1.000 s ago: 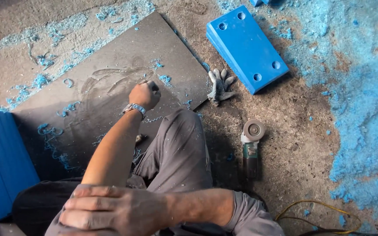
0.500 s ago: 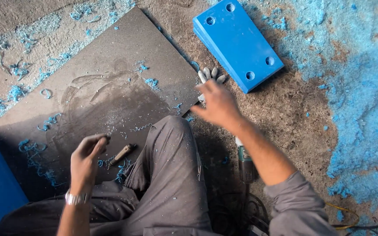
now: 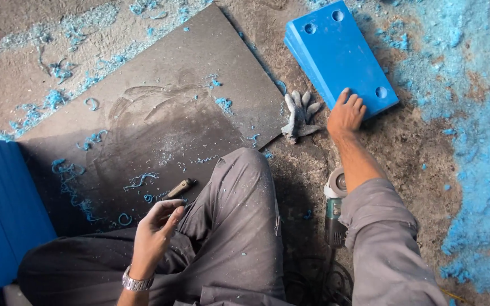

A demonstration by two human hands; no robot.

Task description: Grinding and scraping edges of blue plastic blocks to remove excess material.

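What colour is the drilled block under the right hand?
Bright blue block, touched by the right hand; head view.

No packages, labels, signs or screens appeared anywhere around the dark board (image 3: 160, 119) on the workshop floor; nothing beside it, above it or below it carried any printed surface.
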